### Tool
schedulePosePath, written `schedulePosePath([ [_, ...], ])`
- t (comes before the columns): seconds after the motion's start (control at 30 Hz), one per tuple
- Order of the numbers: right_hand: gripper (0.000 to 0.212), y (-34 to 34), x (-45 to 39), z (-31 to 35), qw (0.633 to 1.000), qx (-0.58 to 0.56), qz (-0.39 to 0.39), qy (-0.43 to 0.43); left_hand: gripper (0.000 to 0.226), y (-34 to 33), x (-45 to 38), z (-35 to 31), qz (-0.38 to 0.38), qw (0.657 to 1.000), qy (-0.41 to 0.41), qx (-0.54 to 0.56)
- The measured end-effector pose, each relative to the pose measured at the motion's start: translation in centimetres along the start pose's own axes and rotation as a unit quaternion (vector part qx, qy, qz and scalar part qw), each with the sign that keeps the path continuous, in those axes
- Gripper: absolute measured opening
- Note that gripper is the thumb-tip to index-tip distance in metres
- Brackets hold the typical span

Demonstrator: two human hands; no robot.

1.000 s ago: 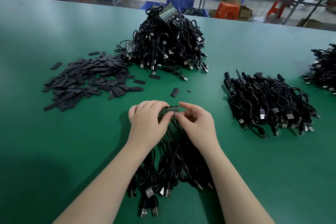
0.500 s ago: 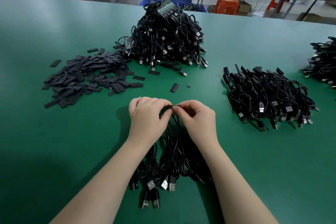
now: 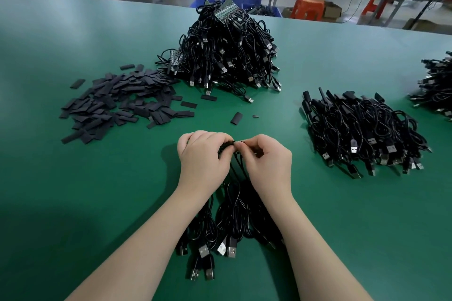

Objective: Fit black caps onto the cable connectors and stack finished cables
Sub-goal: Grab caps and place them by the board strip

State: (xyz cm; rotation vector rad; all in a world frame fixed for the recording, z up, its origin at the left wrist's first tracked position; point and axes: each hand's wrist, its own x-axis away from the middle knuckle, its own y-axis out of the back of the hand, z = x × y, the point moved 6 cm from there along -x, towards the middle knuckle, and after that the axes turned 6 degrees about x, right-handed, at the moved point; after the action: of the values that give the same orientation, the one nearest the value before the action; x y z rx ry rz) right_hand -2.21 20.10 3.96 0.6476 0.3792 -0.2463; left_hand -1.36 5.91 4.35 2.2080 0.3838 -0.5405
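Both hands have come closer together than a second ago, and the little green board strip that showed between them is now almost hidden. My left hand (image 3: 203, 159) and my right hand (image 3: 266, 161) meet above the bundle of cables (image 3: 234, 210) that lies on the counter (image 3: 97, 190) between my arms. The fingers (image 3: 241, 145) of the right hand are curled and pinch the small connector end (image 3: 236, 141). The left hand's fingers curl around the same bunch from the other side. The connector end lies sideways, from one hand to the other, right at my fingertips, so both hands are just as near. The cables run down from it toward me, with the plugs (image 3: 227, 249) at the near end.

I cannot see a cap in my fingers. I think I am getting one connector ready. The nearest loose cap (image 3: 236, 118) lies just past my hands, and the big pile of caps (image 3: 119, 102) is farther left, nearer my left hand. The uncapped heap (image 3: 227, 49) sits behind, and the finished stack (image 3: 362, 127) is off to the right.
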Motion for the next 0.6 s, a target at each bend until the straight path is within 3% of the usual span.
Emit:
schedulePosePath([
  [0.2,0.011,-0.1,0.2,0.1,1.000,-0.002,-0.006,0.007,0.004,0.0,0.0,0.0,0.003,1.000,0.001,-0.001],
  [0.4,0.025,0.0,-0.4,-0.6,0.994,-0.076,0.064,-0.035,0.004,0.2,0.2,0.0,0.010,1.000,-0.007,-0.007],
  [0.6,0.025,0.3,-0.7,-1.0,0.992,-0.078,0.091,-0.042,0.005,-0.1,0.0,0.1,0.033,0.999,-0.007,-0.007],
])
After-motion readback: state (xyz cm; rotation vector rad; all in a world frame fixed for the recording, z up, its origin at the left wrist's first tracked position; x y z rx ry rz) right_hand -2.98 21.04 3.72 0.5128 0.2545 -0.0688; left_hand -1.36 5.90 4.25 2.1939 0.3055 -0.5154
